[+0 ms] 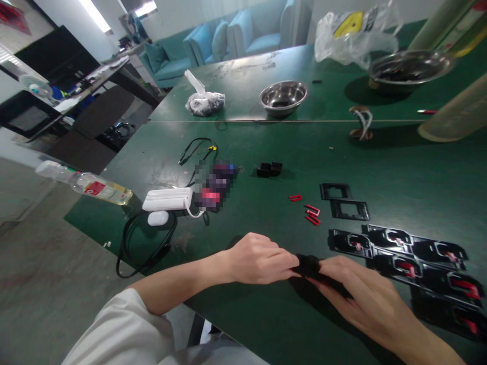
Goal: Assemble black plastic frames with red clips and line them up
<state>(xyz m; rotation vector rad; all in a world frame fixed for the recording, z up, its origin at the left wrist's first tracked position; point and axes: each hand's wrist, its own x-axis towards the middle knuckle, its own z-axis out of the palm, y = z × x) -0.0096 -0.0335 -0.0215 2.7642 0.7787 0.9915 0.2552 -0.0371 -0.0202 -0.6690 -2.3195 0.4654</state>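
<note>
Between my two hands, just above the green table [258,309], is a small black plastic part [307,264]. My left hand [262,259] pinches its left end with the fingers curled in. On the other end, my right hand [357,289] closes with thumb and fingers; much of the part is hidden by them. Right of my right hand lie several glossy black plastic pieces [391,261] with red inserts. Two black square frames [349,209] overlap beyond them. Several small red plastic clips [312,210] are scattered ahead of my hands, and small black parts [269,169] sit farther off.
A phone [218,185], white power bank [167,198], earbud case [158,218] and black cables [125,248] lie left. A bottle [102,188] stands at the left edge. Metal bowls [283,96], a tied plastic bag [205,103] and a tape roll [360,123] are farther back.
</note>
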